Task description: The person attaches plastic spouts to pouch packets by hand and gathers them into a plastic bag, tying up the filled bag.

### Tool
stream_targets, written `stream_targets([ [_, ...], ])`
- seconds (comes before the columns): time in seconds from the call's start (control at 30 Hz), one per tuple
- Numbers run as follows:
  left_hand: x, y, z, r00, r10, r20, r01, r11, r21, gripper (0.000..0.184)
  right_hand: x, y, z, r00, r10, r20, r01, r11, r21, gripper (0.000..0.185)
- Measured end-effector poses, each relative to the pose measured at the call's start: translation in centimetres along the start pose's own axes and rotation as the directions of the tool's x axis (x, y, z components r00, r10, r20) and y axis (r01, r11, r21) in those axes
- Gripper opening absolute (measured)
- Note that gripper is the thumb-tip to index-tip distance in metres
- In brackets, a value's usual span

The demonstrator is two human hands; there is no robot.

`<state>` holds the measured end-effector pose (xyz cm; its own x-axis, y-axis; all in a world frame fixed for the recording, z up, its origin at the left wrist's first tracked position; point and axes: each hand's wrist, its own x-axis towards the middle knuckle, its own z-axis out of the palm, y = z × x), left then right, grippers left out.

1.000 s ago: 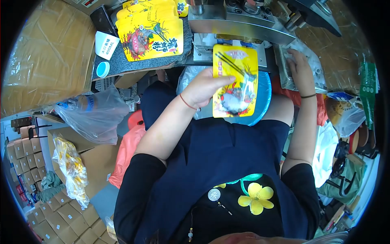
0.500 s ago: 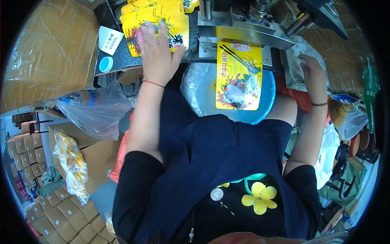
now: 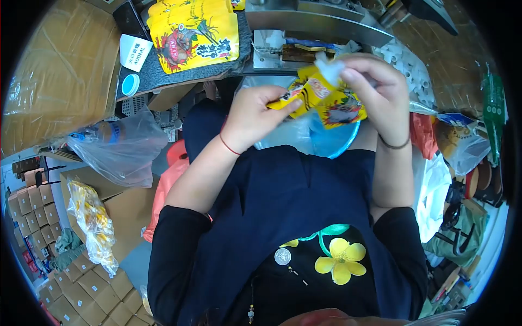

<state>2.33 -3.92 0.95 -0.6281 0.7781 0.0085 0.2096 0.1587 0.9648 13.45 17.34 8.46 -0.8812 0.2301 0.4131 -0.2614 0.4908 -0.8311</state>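
Note:
My left hand (image 3: 255, 111) pinches the side of a yellow printed pouch (image 3: 302, 100), which is bent and held above a blue tub (image 3: 350, 138). Close to the pouch's upper edge, my right hand (image 3: 380, 89) has its thumb and fingers closed on a small white plastic piece (image 3: 329, 68), blurred, which looks like a spout. I cannot tell whether this piece is inside the pouch opening or just beside it. Behind both hands stands a metal press (image 3: 321, 24). A stack of similar yellow pouches (image 3: 198, 41) lies on the dark bench to the left.
Many small white pieces (image 3: 405, 70) fill a clear bag to the right of the press. A white label card (image 3: 135, 52) and a blue-rimmed cap (image 3: 130, 85) sit left of the stack. Cardboard boxes (image 3: 65, 70) and a clear plastic bag (image 3: 122, 146) flank the left side.
My left hand has come from the pouch stack to the middle with a pouch. My right hand has moved left from the white pieces. The pouch hanging from the press is gone from there.

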Motion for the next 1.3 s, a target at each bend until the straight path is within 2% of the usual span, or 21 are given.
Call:
stream_targets([
  [0.03, -0.4, 0.4, 0.8, 0.979, -0.155, 0.133, 0.188, 0.935, -0.302, 0.029, 0.4, -0.1, 0.1, 0.998, -0.055, 0.004, 0.055, 0.997, -0.047, 0.015],
  [0.07, -0.7, 2.2, 0.9, 0.960, -0.162, 0.228, 0.240, 0.896, -0.373, 0.032, 0.4, 0.1, -0.4, 0.999, -0.012, 0.049, 0.014, 0.999, -0.052, 0.016],
  [0.17, -0.7, 1.7, 2.9, 0.954, -0.089, 0.287, 0.240, 0.802, -0.547, 0.030, 0.5, 0.8, -3.1, 0.975, 0.056, 0.217, -0.026, 0.990, -0.138, 0.018],
  [0.2, -0.9, 1.7, 3.3, 0.935, -0.093, 0.341, 0.296, 0.733, -0.613, 0.031, 0.3, 0.9, -3.4, 0.980, 0.055, 0.193, -0.037, 0.995, -0.097, 0.018],
  [0.27, -0.9, 2.0, 3.8, 0.931, -0.145, 0.335, 0.306, 0.810, -0.500, 0.033, -0.2, 1.0, -3.9, 0.989, 0.065, 0.136, -0.063, 0.998, -0.017, 0.018],
  [0.37, -0.4, 1.3, 4.5, 0.931, -0.125, 0.344, 0.277, 0.855, -0.438, 0.034, 0.0, 0.5, -2.7, 0.992, 0.101, 0.080, -0.097, 0.994, -0.057, 0.018],
  [0.43, -0.7, 1.9, 5.0, 0.927, -0.135, 0.351, 0.321, 0.771, -0.550, 0.034, -0.2, 0.9, -2.9, 0.986, 0.155, 0.066, -0.148, 0.984, -0.096, 0.017],
  [0.57, -0.8, 0.9, 5.3, 0.883, -0.151, 0.444, 0.416, 0.690, -0.592, 0.034, -0.2, 1.4, -4.8, 0.929, 0.219, 0.297, -0.167, 0.968, -0.190, 0.016],
  [0.67, -0.7, 0.7, 5.5, 0.858, -0.155, 0.490, 0.469, 0.626, -0.623, 0.031, -0.8, 1.0, -4.4, 0.974, 0.193, 0.121, -0.189, 0.981, -0.039, 0.021],
  [0.73, -0.5, 0.1, 5.0, 0.854, -0.170, 0.492, 0.476, 0.634, -0.609, 0.030, -0.9, 3.0, -7.5, 0.989, 0.143, -0.031, -0.134, 0.806, -0.577, 0.031],
  [0.8, 0.5, -0.3, 4.2, 0.873, -0.218, 0.437, 0.474, 0.593, -0.651, 0.030, -1.4, 5.9, -10.4, 0.993, 0.106, -0.056, -0.099, 0.473, -0.875, 0.027],
  [0.9, 2.7, -0.3, 2.6, 0.917, -0.232, 0.323, 0.398, 0.561, -0.726, 0.031, -2.2, 9.9, -12.4, 0.934, 0.357, 0.000, -0.143, 0.373, -0.917, 0.028],
  [1.0, 4.8, -0.7, 1.2, 0.917, -0.232, 0.325, 0.398, 0.576, -0.714, 0.033, -2.0, 13.0, -13.2, 0.886, 0.464, 0.030, -0.187, 0.414, -0.891, 0.028],
  [1.03, 5.0, -1.5, 1.5, 0.925, -0.200, 0.324, 0.380, 0.543, -0.749, 0.034, -1.9, 12.9, -12.5, 0.946, 0.321, -0.040, -0.182, 0.428, -0.885, 0.027],
  [1.1, 4.5, -0.8, 1.6, 0.947, -0.206, 0.244, 0.320, 0.631, -0.707, 0.034, -2.3, 10.9, -11.0, 0.981, 0.042, -0.188, -0.187, 0.448, -0.874, 0.024],
  [1.13, 4.5, -1.4, 2.1, 0.963, -0.200, 0.182, 0.270, 0.664, -0.698, 0.036, -2.0, 11.0, -10.9, 0.990, 0.057, -0.127, -0.138, 0.495, -0.858, 0.024],
  [1.17, 4.7, -2.7, 2.5, 0.994, -0.067, -0.090, 0.014, 0.869, -0.494, 0.043, -1.8, 11.2, -11.2, 0.995, 0.073, -0.064, -0.093, 0.537, -0.838, 0.024],
  [1.2, 4.6, -1.7, 0.5, 0.958, -0.040, -0.285, -0.009, 0.986, -0.167, 0.047, -2.0, 11.6, -11.8, 0.996, 0.093, -0.001, -0.055, 0.576, -0.815, 0.025],
  [1.23, 4.4, -0.8, -2.6, 0.896, 0.048, -0.441, 0.035, 0.983, 0.178, 0.051, -2.1, 13.1, -12.8, 0.986, 0.137, 0.095, -0.003, 0.585, -0.811, 0.028],
  [1.27, 4.5, -1.3, -4.8, 0.711, 0.438, -0.550, -0.088, 0.832, 0.547, 0.059, -1.9, 13.6, -13.1, 0.981, 0.167, 0.101, -0.016, 0.583, -0.812, 0.029],
  [1.3, 4.2, -1.9, -6.9, 0.645, 0.662, -0.383, 0.068, 0.449, 0.891, 0.068, -1.7, 13.9, -13.4, 0.976, 0.193, 0.104, -0.028, 0.579, -0.815, 0.029],
])
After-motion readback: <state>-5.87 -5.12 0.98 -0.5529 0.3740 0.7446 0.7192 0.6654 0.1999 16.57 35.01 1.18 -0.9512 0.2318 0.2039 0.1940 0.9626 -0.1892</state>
